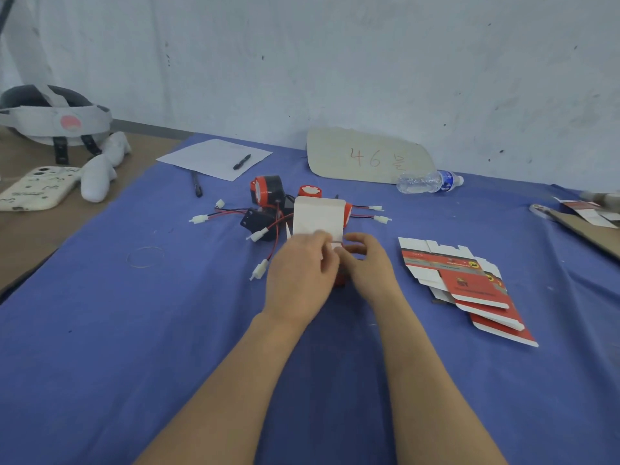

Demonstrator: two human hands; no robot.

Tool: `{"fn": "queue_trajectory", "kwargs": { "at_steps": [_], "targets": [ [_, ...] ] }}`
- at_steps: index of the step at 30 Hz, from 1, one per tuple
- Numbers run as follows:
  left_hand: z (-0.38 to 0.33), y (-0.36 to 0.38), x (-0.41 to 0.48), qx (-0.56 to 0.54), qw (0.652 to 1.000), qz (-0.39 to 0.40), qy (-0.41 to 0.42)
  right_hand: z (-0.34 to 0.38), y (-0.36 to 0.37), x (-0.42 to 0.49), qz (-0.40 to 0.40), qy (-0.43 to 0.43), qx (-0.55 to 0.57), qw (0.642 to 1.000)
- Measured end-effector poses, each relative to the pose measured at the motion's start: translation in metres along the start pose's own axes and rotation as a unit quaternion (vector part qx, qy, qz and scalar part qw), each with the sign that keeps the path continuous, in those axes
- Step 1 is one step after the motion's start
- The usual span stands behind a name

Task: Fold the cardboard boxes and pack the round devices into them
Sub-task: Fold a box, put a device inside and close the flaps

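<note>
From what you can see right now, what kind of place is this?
Likely a small packing workstation: flat red cartons stacked on the blue-covered table, wired round devices heaped nearby, left hand and right hand folding a box.

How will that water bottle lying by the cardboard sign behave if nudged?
Lying on its side, the water bottle would probably roll on the blue cloth. It looks nearly empty, so it is likely light. Its dented walls suggest it would squash under a firm hold.
</note>
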State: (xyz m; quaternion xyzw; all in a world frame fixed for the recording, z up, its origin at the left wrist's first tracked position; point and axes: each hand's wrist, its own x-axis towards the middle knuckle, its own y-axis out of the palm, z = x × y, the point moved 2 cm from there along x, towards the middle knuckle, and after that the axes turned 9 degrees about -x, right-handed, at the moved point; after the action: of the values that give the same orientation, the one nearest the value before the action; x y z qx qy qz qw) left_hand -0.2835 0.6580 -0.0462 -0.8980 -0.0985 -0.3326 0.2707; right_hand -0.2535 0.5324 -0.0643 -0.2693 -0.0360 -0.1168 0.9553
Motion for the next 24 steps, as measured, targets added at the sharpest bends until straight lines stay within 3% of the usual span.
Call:
{"fn": "queue_trajectory", "kwargs": {
  "at_steps": [3, 5, 7, 9, 12, 21, 24],
  "targets": [
    [0.006, -0.016, 0.008, -0.033, 0.988, -0.15, 0.022, -0.001, 0.003, 0.001, 0.006, 0.007, 0.024, 1.0],
    [0.018, -0.02, 0.012, -0.104, 0.973, -0.195, -0.063, -0.001, 0.004, 0.003, 0.005, 0.002, 0.03, 1.0],
    [0.028, -0.015, 0.015, -0.235, 0.935, -0.154, -0.216, -0.001, 0.006, 0.003, 0.006, -0.012, 0.042, 0.999],
    [0.035, -0.003, 0.013, -0.275, 0.917, -0.051, -0.284, -0.001, 0.008, 0.002, 0.001, -0.031, 0.044, 0.999],
    [0.037, 0.007, 0.005, -0.263, 0.934, 0.036, -0.24, 0.001, 0.009, 0.0, -0.01, -0.062, 0.028, 0.998],
    [0.044, 0.008, 0.003, -0.243, 0.943, -0.013, -0.226, 0.009, 0.002, -0.008, 0.01, -0.138, -0.003, 0.99],
    [0.046, 0.006, 0.003, -0.219, 0.948, -0.01, -0.231, 0.003, -0.001, -0.01, 0.107, -0.155, -0.084, 0.978]
  ]
}}
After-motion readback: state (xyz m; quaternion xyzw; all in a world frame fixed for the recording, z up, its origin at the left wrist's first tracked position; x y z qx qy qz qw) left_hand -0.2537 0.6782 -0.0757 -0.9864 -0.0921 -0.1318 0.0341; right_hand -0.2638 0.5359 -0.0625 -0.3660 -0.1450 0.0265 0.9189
